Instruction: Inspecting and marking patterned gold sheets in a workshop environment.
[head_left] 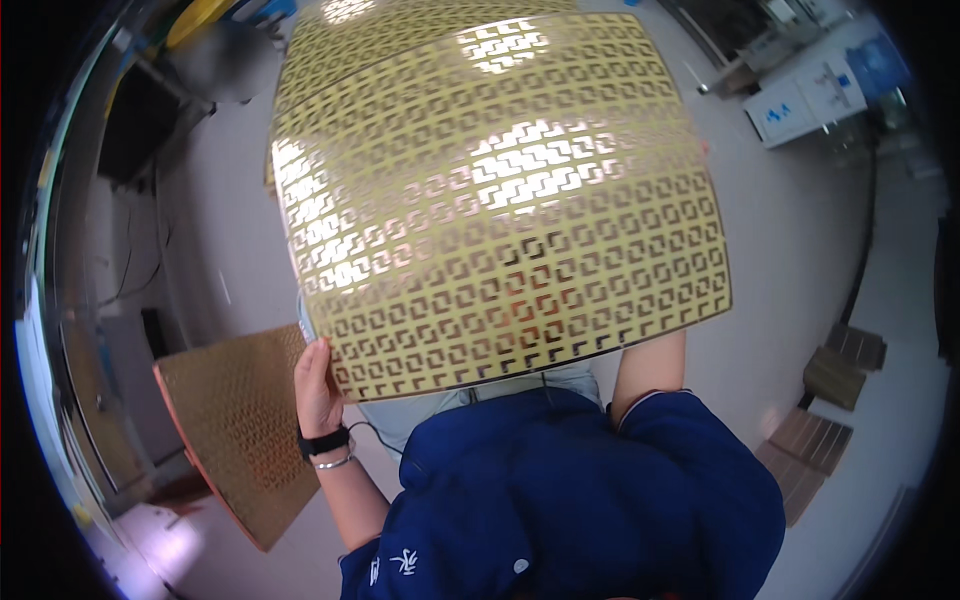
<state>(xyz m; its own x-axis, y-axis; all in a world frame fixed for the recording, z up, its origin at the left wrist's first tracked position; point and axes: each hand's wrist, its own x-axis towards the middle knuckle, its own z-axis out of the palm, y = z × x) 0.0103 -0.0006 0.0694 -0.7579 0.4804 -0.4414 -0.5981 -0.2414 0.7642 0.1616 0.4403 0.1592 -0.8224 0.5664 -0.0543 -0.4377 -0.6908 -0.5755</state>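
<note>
A large panel [450,262], yellow-green with rows of shiny metallic bracket-shaped marks, is held up in front of me. My left hand [318,388] is closed on its lower left edge, the thumb over the face and the other fingers mostly hidden. From below, my right forearm [650,368] passes behind the panel's lower right part, which hides the right hand. Beyond the far edge lies a similar patterned sheet or stack [335,45], partly covered by the panel. Bright reflections wash out parts of the held panel.
At lower left leans a brown patterned board [240,430] with a reddish edge. Several small brown boards or boxes [815,440] lie at the right. A white cabinet [805,105] and a blue water bottle [877,65] stand far right. Something yellow [200,20] is at far left.
</note>
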